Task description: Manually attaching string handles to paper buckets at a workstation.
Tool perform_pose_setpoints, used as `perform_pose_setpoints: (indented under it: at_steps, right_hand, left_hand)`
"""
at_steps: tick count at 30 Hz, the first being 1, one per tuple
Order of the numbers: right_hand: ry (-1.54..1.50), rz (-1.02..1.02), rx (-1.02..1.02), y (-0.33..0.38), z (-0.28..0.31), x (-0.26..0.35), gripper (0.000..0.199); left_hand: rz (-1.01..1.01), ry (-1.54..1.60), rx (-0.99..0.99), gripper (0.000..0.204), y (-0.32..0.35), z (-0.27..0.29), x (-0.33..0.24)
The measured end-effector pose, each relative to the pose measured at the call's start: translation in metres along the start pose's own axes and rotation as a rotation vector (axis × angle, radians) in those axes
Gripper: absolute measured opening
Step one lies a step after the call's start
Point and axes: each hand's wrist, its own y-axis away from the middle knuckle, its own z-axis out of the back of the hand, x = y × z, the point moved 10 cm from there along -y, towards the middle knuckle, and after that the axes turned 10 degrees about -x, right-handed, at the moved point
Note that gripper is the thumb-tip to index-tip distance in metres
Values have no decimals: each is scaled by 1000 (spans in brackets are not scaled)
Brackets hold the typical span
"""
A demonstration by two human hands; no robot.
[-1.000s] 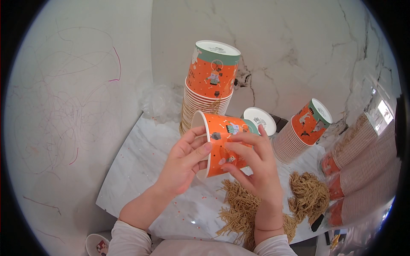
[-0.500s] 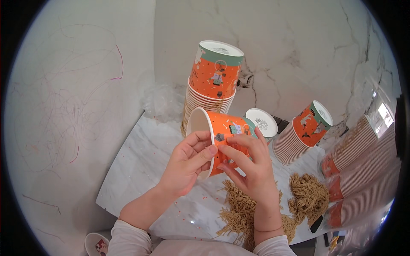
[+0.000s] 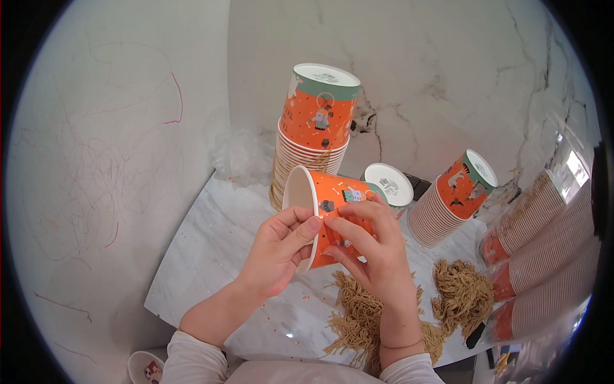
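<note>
An orange paper tub (image 3: 329, 184) with a white rim and printed figures lies tilted sideways between my two hands, its mouth facing left. My left hand (image 3: 272, 246) grips the rim, thumb on the outer wall and fingers inside the mouth. My right hand (image 3: 380, 246) presses its fingertips and thumb against the orange side close to the rim. Whether something tiny sits between those right fingertips cannot be made out. Beneath my right forearm lies a bundle of tan cord (image 3: 352, 320).
Behind the hands rises a tall stack of upside-down tubs (image 3: 320, 121). Farther right are another tub (image 3: 388, 184) and a shorter stack (image 3: 453, 198). A second cord bundle (image 3: 462, 294) lies near plastic-wrapped stacks (image 3: 543, 249). A marbled table (image 3: 204, 256) meets the wall.
Both hands keep nearly the same hold on the tub. The view has shifted slightly, and my right fingers have moved only a little along the tub's side.
</note>
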Motion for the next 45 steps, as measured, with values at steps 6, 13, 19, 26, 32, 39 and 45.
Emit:
perform_pose_setpoints:
  at_steps: [6, 13, 19, 26, 32, 39, 45]
  right_hand:
    - [-40, -38, -5, -2, 2, 0, 46]
    - [-124, -92, -49, 0, 3, -6, 44]
    - [-116, -51, -64, -1, 2, -3, 38]
    - [-137, 15, -1, 2, -2, 0, 39]
    - [43, -298, -418, 6, 56, -58, 35]
    - [-655, -714, -367, 25, 32, -92, 39]
    - [-561, -561, -339, 19, 36, -83, 37]
  left_hand:
    - [2, 1, 23, 18, -2, 1, 5]
    - [60, -1, -39, 17, 0, -2, 6]
    - [89, 75, -44, 4, 0, 3, 3]
    - [5, -82, -54, 42, 3, -5, -10]
    - [-72, -144, -15, 42, 6, -5, -16]
    - [-173, -226, 92, 49, 7, -15, -18]
    - [-116, -266, 74, 44, 3, -3, -15]
